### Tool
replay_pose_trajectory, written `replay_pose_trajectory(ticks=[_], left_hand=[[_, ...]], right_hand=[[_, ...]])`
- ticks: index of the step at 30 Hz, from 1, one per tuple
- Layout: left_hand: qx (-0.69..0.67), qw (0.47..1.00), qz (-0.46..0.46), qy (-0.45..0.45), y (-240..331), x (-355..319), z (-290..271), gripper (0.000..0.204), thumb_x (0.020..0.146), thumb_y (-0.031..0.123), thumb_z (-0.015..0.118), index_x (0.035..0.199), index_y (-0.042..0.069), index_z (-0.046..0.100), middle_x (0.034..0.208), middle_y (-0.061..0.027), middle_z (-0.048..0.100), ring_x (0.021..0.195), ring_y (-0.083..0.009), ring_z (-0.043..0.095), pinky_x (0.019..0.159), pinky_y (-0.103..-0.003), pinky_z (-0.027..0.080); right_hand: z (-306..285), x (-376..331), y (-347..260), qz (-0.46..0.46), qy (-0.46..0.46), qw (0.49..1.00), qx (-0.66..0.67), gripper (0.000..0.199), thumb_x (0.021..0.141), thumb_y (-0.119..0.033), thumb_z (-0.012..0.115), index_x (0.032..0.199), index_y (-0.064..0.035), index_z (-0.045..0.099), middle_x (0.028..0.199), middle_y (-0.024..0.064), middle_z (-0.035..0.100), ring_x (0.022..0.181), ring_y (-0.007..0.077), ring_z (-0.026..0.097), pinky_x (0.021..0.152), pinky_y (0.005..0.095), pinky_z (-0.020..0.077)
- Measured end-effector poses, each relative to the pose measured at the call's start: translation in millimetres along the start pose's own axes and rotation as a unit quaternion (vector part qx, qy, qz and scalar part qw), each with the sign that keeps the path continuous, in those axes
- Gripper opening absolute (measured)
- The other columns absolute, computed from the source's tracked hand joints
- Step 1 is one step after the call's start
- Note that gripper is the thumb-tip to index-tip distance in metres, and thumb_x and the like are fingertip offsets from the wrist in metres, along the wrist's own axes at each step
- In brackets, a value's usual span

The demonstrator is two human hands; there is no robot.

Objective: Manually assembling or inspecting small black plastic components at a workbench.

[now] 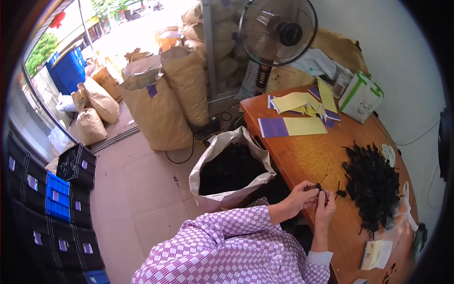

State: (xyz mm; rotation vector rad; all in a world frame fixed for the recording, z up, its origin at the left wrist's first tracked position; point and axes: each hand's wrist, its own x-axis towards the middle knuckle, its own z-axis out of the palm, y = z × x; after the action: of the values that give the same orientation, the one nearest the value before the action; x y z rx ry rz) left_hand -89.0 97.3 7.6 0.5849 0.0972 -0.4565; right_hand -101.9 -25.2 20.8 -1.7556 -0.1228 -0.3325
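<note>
My left hand and my right hand meet over the table's near edge. Their fingertips pinch a small black part between them, and a thin dark strip juts up from it. Its exact kind is too small to make out. To the right of my hands a large heap of black strip-like parts lies on the brown wooden table. One loose black piece sits between my hands and the heap. Left of my hands, an open paper sack on the floor holds a mass of black pieces.
Purple and yellow cards lie at the table's far end, near a white-green bag. A standing fan rises behind. Tall brown sacks stand beyond the open sack. Black and blue crates line the left. A small booklet lies front right.
</note>
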Motion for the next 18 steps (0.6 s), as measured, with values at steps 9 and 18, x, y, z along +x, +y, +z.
replay_pose_trajectory(ticks=[9,18], left_hand=[[0.29,0.941,0.086,-0.154,17.7,-5.2,-32.6,0.022,0.095,0.028,0.053,0.099,0.007,0.055,0.075,0.0023,0.056,0.061,-0.0054,0.053,0.05,-0.019,0.04],[0.182,0.922,-0.167,-0.297,7.1,-28.7,-23.7,0.023,0.091,0.029,0.061,0.084,0.009,0.051,0.071,-0.0021,0.059,0.051,-0.0069,0.053,0.042,-0.02,0.035]], right_hand=[[-29.8,5.2,-44.0,0.094,-0.204,0.968,-0.115,0.005,0.088,-0.002,0.053,0.085,0.001,0.057,0.077,-0.0003,0.054,0.074,0.0058,0.05,0.066,0.0216,0.0408],[-52.4,-19.2,-87.1,0.077,-0.353,0.913,-0.187,0.004,0.083,-0.002,0.057,0.086,-0.0008,0.059,0.063,0.0059,0.056,0.055,0.0123,0.054,0.052,0.0258,0.0421]])
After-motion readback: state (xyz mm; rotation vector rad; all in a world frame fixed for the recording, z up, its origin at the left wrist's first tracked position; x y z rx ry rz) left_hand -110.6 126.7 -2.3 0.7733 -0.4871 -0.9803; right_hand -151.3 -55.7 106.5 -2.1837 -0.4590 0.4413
